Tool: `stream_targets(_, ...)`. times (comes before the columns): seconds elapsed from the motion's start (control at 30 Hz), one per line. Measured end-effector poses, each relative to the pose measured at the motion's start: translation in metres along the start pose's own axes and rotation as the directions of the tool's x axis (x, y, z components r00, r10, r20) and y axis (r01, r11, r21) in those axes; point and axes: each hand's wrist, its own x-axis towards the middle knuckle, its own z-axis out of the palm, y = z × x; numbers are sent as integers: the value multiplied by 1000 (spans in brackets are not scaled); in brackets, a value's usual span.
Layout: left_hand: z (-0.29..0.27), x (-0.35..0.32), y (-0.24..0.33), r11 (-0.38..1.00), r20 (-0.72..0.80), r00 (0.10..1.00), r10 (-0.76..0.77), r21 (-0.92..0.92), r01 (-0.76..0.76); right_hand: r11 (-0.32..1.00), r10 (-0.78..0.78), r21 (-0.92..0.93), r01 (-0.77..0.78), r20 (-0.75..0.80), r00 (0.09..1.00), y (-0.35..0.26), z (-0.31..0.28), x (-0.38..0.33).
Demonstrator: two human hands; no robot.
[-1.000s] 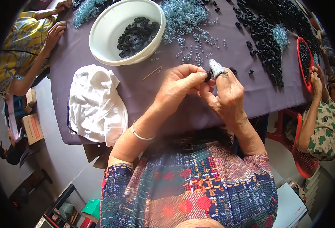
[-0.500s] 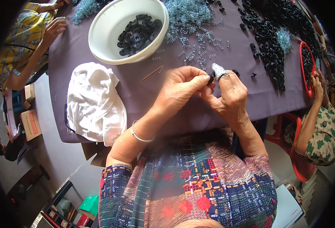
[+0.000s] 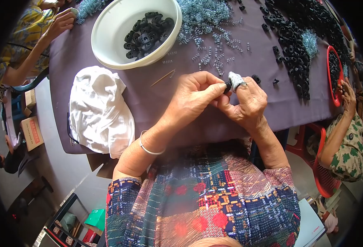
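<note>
Over the table's near side, my left hand (image 3: pixel 191 96) pinches a small black plastic part (image 3: pixel 228 86) between thumb and fingertips. My right hand (image 3: pixel 249 103) closes on the same part from the other side. A whitish wrap (image 3: pixel 236 80) covers one fingertip of that hand. The part is mostly hidden by fingers, and whether a spring is in it I cannot tell. Just beyond the right fingers lies another black part (image 3: pixel 256 78). Small metal springs (image 3: pixel 206 16) form a heap ahead, with loose ones scattered toward my hands. A thin wooden stick (image 3: pixel 163 78) lies to the left.
A white bowl (image 3: pixel 103 51) holds several black parts (image 3: pixel 146 39). White cloth (image 3: pixel 101 111) lies at the table's left edge. Black parts (image 3: pixel 294 61) are piled at the right, near a red basket (image 3: pixel 332 99). Other people's hands (image 3: pixel 62 22) work at both sides.
The view has shifted slightly. Both my hands keep their grip on the black part, almost unmoved. At the right, another person's hand has lifted a little beside the red basket.
</note>
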Motion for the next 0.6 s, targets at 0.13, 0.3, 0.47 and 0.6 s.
stream_targets(0.13,0,0,2,1000,1,1000,-23,5,23,1000,-22,13,22,-3,1000,0,1,1)
stream_targets(0.3,-1,0,-1,1000,12,1000,-16,11,16,998,-19,55,20,-9,1000,1,2,-1)
stream_targets(0.47,-5,3,-2,999,49,999,-10,-35,12,998,7,58,-2,-86,996,0,3,3)
stream_targets(0.6,-4,3,0,996,88,996,-23,-81,30,1000,-7,26,11,-136,991,-2,4,2)
